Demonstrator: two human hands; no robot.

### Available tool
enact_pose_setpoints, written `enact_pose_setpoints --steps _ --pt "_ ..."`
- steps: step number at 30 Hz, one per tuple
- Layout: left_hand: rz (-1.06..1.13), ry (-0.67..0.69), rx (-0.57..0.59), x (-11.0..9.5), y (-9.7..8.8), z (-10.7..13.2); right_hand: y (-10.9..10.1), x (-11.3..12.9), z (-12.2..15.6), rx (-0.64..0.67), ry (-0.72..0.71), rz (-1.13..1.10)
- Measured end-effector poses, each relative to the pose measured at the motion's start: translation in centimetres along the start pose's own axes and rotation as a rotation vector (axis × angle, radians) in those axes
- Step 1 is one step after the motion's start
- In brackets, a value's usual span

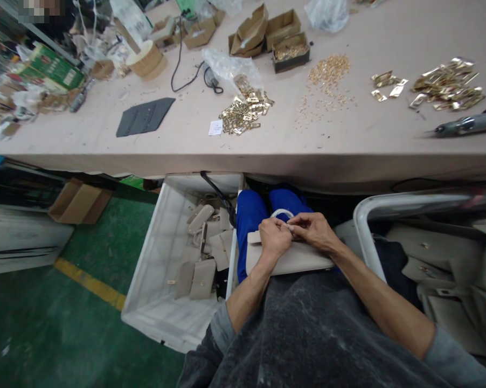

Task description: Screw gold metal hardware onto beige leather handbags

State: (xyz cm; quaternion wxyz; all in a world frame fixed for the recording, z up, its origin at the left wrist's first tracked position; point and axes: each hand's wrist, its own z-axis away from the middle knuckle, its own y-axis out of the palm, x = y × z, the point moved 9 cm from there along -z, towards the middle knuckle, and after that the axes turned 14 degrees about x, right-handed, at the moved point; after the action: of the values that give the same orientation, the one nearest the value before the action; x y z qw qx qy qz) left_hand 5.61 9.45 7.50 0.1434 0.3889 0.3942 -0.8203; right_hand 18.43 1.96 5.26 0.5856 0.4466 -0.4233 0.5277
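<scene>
A cream handbag point(297, 261) lies across my lap, its curved handle point(282, 213) pointing towards the table. My left hand point(274, 237) is closed on the bag's upper part, near the base of the handle. Close against it, my right hand point(314, 231) pinches at the same spot with thumb and fingers. The fingertips of both hands meet there, and they hide whatever small part is between them. The bag's lower edge rests near the dark apron point(319, 328).
A white bin point(146, 269) with several cream bags stands at my left, another bin point(362, 221) with bags at my right. On the table point(146, 145) lie gold metal plates point(243, 113), small gold pieces point(330, 73), more plates point(449, 86) and an electric screwdriver point(469, 125).
</scene>
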Motion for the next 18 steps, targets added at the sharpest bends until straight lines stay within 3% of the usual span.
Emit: enact_pose_setpoints --steps 5,12,18 --pt "0.104 0.018 0.112 0.5 0.6 -0.2 0.1 -0.6 -0.4 -0.043 0.038 -0.066" --pt "0.068 0.002 0.05 1.1 0.5 -0.5 -0.2 -1.8 -0.9 -0.14 0.071 -0.097" --pt "0.151 0.047 0.155 0.5 1.0 0.3 -0.9 -3.5 -0.9 -0.276 0.042 -0.246"
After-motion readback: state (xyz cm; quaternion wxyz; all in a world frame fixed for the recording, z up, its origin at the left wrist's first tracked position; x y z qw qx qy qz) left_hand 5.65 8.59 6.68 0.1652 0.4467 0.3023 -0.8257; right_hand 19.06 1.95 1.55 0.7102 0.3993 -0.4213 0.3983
